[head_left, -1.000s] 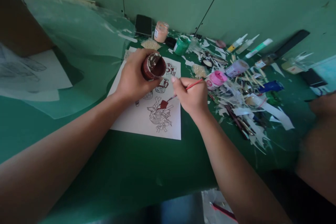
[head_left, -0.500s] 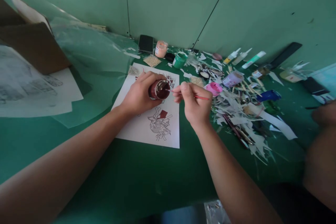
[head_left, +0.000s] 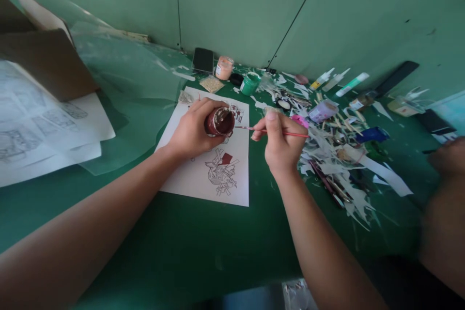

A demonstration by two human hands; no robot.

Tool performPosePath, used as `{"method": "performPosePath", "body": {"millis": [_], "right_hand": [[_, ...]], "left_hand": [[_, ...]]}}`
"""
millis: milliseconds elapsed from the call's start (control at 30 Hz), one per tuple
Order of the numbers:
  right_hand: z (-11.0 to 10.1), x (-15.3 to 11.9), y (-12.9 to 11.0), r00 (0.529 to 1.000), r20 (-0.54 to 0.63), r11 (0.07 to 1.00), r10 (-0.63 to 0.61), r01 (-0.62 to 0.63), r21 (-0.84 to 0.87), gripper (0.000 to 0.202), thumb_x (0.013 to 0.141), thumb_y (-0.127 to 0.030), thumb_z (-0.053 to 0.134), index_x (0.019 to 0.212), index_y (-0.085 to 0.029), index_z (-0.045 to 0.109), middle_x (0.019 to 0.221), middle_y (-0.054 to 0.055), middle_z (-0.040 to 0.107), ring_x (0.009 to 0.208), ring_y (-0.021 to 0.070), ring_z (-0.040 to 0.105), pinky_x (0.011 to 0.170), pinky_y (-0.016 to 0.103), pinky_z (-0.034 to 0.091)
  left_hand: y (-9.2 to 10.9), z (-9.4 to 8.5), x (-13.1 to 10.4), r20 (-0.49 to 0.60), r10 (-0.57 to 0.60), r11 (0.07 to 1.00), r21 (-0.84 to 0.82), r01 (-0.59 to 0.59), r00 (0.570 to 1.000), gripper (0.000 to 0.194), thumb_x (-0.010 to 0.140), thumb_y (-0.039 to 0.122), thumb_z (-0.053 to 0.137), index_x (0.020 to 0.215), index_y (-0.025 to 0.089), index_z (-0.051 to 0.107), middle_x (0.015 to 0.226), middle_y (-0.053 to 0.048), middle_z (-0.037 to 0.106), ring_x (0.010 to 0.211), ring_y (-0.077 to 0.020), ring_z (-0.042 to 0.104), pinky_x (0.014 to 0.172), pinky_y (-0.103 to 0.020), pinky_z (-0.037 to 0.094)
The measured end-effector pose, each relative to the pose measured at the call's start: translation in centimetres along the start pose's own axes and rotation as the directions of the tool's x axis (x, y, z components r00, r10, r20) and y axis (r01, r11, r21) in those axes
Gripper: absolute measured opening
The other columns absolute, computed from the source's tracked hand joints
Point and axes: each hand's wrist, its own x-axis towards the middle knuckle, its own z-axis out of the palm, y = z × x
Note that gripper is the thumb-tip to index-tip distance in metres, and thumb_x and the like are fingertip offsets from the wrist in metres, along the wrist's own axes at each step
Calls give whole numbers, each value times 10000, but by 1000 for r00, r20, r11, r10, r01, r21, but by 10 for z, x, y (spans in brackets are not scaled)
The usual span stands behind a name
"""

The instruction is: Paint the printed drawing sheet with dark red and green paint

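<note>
My left hand (head_left: pixel 196 128) is wrapped round a jar of dark red paint (head_left: pixel 221 122), tilted so its mouth faces right. In my right hand (head_left: pixel 285 140) a thin red paintbrush (head_left: pixel 296 134) is pinched between thumb and fingers, its tip just right of the jar's rim and apart from it. Under the jar lies a white sheet (head_left: pixel 181 174) with line drawings. One drawing (head_left: pixel 222 177) near the sheet's lower right has a patch filled in dark red. Part of the upper drawing, also touched with red, is hidden by the jar and my left hand.
Paper scraps (head_left: pixel 337 169) and tools cover the table's right side. Peach (head_left: pixel 224 68), green (head_left: pixel 249 83) and purple (head_left: pixel 322 111) paint jars stand behind. A cardboard box (head_left: pixel 51 65), printed sheets (head_left: pixel 83 135) and clear film (head_left: pixel 134 106) are at left. Another person's arm (head_left: pixel 445 203) rests at right.
My right hand has moved right, drawing the brush tip out of the jar's mouth. My left hand and the jar stay nearly in place.
</note>
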Motion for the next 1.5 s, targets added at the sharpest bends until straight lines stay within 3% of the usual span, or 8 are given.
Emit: {"method": "performPosePath", "body": {"millis": [233, 500, 700, 867, 1067, 1200, 1333, 1500], "right_hand": [[2, -2, -3, 999, 30, 1000, 21, -22, 5, 347, 899, -408, 603, 613, -211, 599, 506, -43, 593, 438, 80, 579, 448, 223, 484], [5, -1, -3, 996, -87, 1000, 24, -24, -6, 426, 909, -485, 586, 580, -214, 568, 451, -54, 541, 370, 74, 538, 393, 221, 466], [7, -2, -2, 996, -69, 998, 52, -50, 24, 409, 906, -462, 601, 582, -212, 582, 460, -51, 548, 378, 78, 539, 398, 228, 471], [5, -6, -4, 993, 114, 999, 27, -22, -45, 331, 899, -446, 623, 664, -212, 629, 548, -32, 629, 483, 94, 607, 474, 236, 501], [4, -2, -2, 999, -38, 1000, 13, -13, -11, 409, 932, -470, 565, 610, -218, 540, 514, -51, 543, 420, 70, 541, 432, 217, 473], [4, -1, 1, 998, 36, 998, 51, -53, 37, 388, 930, -466, 573, 633, -216, 548, 531, -53, 542, 427, 67, 536, 428, 211, 470], [1, -3, -1, 991, 134, 1000, 11, -8, -19, 328, 925, -424, 595, 684, -203, 611, 580, -37, 602, 488, 77, 580, 481, 222, 490], [-6, -4, -1, 986, 130, 986, -101, 117, -122, 332, 947, -377, 566, 665, -203, 598, 574, -32, 612, 491, 85, 579, 478, 238, 467]], "left_hand": [[1, 0, 0, 25, 15, 1000, 2, -15, 1000, 471, 707, 192, 715, 1157, 184, 574, 1111, -76, 658, 1012, -249, 619, 881, -387, 508], [1, -1, 0, 41, 32, 999, 12, -33, 999, 477, 694, 180, 705, 1151, 194, 569, 1109, -70, 654, 1021, -247, 614, 907, -388, 499], [1, -1, -1, 47, 69, 998, 4, -70, 996, 474, 701, 162, 694, 1160, 179, 575, 1108, -75, 646, 1013, -242, 610, 875, -367, 499], [1, 0, -1, 58, 64, 998, 0, -64, 996, 481, 697, 164, 684, 1162, 198, 564, 1102, -71, 648, 1005, -247, 610, 871, -378, 498], [2, 0, -2, 55, 12, 1000, 9, -13, 998, 480, 696, 188, 692, 1158, 208, 560, 1115, -65, 648, 1021, -251, 612, 888, -387, 501], [1, 1, -1, 37, 14, 1000, 18, -14, 999, 489, 698, 211, 709, 1163, 202, 556, 1113, -65, 644, 1023, -255, 606, 876, -380, 501], [0, 3, -1, 16, 28, 999, 14, -29, 999, 497, 686, 188, 703, 1161, 207, 561, 1102, -61, 651, 1009, -254, 612, 866, -375, 506], [0, 3, -1, 5, -1, 1000, 18, 1, 1000, 489, 689, 213, 709, 1156, 203, 563, 1132, -67, 651, 1030, -259, 610, 888, -384, 508]]}}
